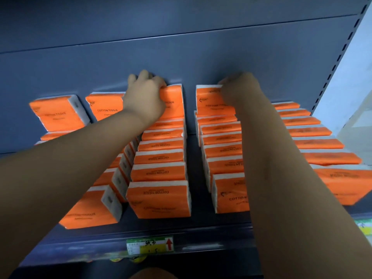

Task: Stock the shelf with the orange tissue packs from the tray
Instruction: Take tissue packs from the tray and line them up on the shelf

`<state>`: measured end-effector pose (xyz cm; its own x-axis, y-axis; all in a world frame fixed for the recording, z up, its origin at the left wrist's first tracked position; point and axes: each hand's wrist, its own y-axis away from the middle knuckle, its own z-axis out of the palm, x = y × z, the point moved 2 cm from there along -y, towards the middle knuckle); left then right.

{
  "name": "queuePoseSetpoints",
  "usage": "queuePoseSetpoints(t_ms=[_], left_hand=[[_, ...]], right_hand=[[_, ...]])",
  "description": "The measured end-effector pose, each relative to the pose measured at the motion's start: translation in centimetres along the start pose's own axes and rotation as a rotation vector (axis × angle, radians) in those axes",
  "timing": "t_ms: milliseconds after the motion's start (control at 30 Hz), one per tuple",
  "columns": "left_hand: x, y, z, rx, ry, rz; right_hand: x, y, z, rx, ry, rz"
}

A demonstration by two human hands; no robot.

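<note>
Nearest, at 6 o'clock: front rail of the dark grey shelf [201, 228], carrying a green-and-yellow price label [150, 246] with a red arrow. A second label [364, 226] sits at 4 o'clock, cut off by the frame edge. On the shelf deck are orange tissue packs [159, 200], printed COTTON TISSUE and white at the ends. They stand on edge one behind another in four rows running from the front rail toward 12 o'clock. Row one, at 8 o'clock, is largely hidden under the left forearm, and its front pack [90, 210] is turned askew. Row two is at centre, in full view. Row three, just right of centre, is parted from row two by a bare strip of deck and partly covered by the right forearm. Row four [322, 143], at 3 o'clock, leans back. At 10 o'clock two leaning packs [58, 113] sit side by side near the back. The left grip [145, 97], a bare hand at 11 o'clock, has its fingers curled over the top edge of the row-two rear pack [175, 101] and is clamped on it. The right grip [235, 85], a bare hand at 1 o'clock, touches the top right corner of the row-three rear pack [209, 101]. Its fingers are blurred and hidden, so closure cannot be told. Farthest are the grey back panel [181, 47] at 12 o'clock and a slotted upright [342, 57] at 2 o'clock.
</note>
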<state>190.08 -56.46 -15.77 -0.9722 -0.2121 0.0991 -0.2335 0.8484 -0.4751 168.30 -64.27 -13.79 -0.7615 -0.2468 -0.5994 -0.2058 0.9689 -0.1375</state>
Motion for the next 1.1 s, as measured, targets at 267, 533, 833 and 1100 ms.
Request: queuePoseSetpoints(t_ms=[267,533,833,1100], left_hand=[[4.3,0.5,-0.3,0.087,-0.028,0.174],[7.7,-1.1,1.7,0.058,-0.090,0.253],[7.8,-2.1,2.3,0.123,-0.126,0.260],[7.6,0.2,2.4,0.158,-0.106,0.298]], right_hand=[[0.9,0.5,0.2,0.056,-0.237,-0.021],[2.8,0.2,0.9,0.221,-0.281,0.215],[3.1,-0.2,1.1,0.121,-0.269,0.214],[1.6,1.3,0.7,0.091,-0.249,0.212]])
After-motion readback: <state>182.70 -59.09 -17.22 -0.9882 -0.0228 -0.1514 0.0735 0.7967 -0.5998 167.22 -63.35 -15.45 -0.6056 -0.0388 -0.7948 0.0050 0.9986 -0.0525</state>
